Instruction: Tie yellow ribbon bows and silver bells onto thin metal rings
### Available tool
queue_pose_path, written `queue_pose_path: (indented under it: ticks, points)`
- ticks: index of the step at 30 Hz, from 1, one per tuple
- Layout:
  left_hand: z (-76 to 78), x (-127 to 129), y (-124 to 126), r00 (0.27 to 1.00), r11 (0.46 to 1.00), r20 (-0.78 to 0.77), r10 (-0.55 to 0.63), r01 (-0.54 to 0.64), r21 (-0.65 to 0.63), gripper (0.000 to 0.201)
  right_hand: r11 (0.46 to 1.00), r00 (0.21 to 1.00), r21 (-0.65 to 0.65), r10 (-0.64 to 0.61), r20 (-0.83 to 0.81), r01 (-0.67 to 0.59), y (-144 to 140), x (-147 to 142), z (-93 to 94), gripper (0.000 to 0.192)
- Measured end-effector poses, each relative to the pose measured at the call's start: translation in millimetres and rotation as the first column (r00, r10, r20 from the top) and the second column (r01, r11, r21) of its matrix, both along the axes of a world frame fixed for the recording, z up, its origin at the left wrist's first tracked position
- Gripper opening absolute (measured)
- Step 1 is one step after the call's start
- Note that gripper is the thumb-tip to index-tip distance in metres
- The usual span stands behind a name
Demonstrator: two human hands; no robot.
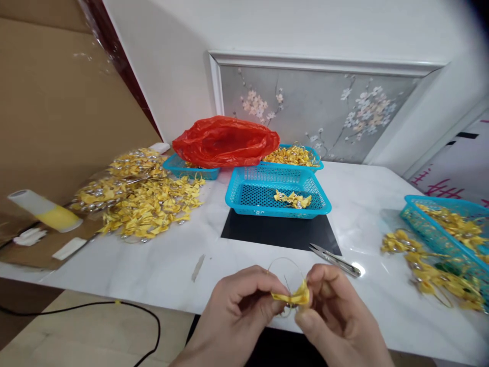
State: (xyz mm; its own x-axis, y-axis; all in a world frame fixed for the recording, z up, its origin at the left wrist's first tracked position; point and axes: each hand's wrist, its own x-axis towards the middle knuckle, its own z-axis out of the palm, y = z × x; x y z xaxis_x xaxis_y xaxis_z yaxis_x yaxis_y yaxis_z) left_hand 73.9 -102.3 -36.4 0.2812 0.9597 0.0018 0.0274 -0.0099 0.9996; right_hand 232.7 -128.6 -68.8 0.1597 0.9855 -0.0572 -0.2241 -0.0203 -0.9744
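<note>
Both hands meet at the table's near edge: the left hand (233, 306) and right hand (332, 311) each pinch one end of a single yellow bow (293, 296), fingers closed on it, a thin wire loop (284, 265) rising above. Four blue baskets show; the nearest middle basket (277, 196) holds a few bows. One pair of snips (336, 260) lies just beside the right hand. Bare white table (160, 265) spreads left of the hands.
</note>
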Motion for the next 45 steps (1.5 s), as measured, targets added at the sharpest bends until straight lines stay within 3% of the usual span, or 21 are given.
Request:
queue_pose_path:
  ticks: [2, 4, 7, 10, 16, 19, 26, 34, 38, 45]
  points:
    - [5.3, -1.7, 0.6, 0.999, 0.984, 0.042, -0.033, 0.040, -0.175, 0.011, 0.998, 0.998, 0.016, 0.061, -0.009, -0.061, 8.0, 15.0, -3.9, 0.033]
    - [8.6, -3.6, 1.1, 0.994, 0.961, 0.073, -0.078, 0.094, -0.259, 0.014, 0.988, 0.986, -0.031, 0.152, -0.064, -0.154, 16.1, 24.5, -7.2, 0.029]
    - [10.2, -4.6, 1.8, 0.988, 0.950, 0.103, -0.115, 0.140, -0.281, 0.019, 0.923, 0.900, -0.104, 0.330, -0.285, -0.371, 24.4, 21.6, -8.6, 0.028]
    - [12.0, -3.6, 2.1, 0.981, 0.947, 0.104, -0.161, 0.184, -0.263, 0.017, 0.850, 0.790, -0.084, 0.442, -0.425, -0.521, 26.6, 9.1, -7.4, 0.035]
    - [21.2, -3.2, 2.0, 0.975, 0.947, -0.054, -0.216, 0.195, -0.254, 0.014, 0.799, 0.697, -0.018, 0.512, -0.502, -0.601, 24.1, 3.4, -0.1, 0.030]
    - [24.1, -3.2, 1.9, 0.967, 0.947, -0.104, -0.234, 0.202, -0.251, 0.014, 0.811, 0.680, -0.005, 0.486, -0.549, -0.585, 25.4, 2.3, 1.5, 0.028]
    - [27.0, -6.1, -3.5, 0.970, 0.941, -0.064, -0.236, 0.211, -0.263, 0.015, 0.941, 0.718, -0.118, 0.156, -0.679, -0.316, 40.5, 3.9, -17.4, 0.029]
    - [27.4, -7.3, -5.2, 0.985, 0.960, -0.095, -0.141, 0.113, -0.255, 0.020, 0.995, 0.748, -0.091, -0.090, -0.657, 0.039, 47.0, 31.2, -18.2, 0.029]
    - [26.1, -9.9, -9.6, 0.990, 0.934, -0.032, -0.139, 0.120, -0.335, 0.022, 0.951, 0.762, 0.018, -0.236, -0.603, 0.309, 59.1, 57.6, -20.6, 0.033]
    - [22.6, -12.3, -11.5, 0.991, 0.926, 0.078, -0.108, 0.129, -0.355, 0.024, 0.769, 0.716, 0.175, -0.452, -0.531, 0.615, 73.2, 104.9, -23.4, 0.026]
